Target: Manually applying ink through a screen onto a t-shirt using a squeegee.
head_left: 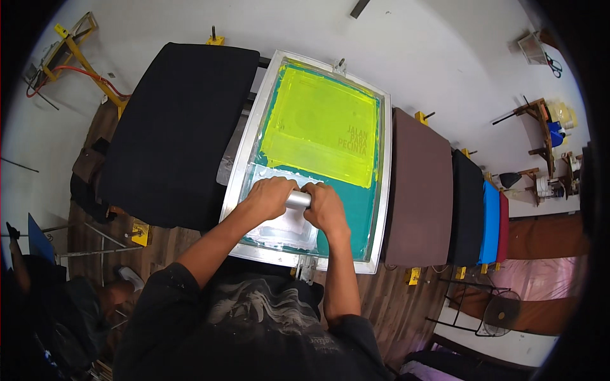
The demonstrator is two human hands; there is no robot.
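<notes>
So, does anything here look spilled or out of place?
Nothing clearly stands out: the white smears near the left hand and right hand lie inside the metal frame, and no obvious spill shows beyond it.

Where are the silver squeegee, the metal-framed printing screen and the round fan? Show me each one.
Silver squeegee (298, 199): head view, middle of its handle.
Metal-framed printing screen (253, 137): head view, left bar of its frame.
Round fan (501, 315): head view, hub at its centre.
</notes>
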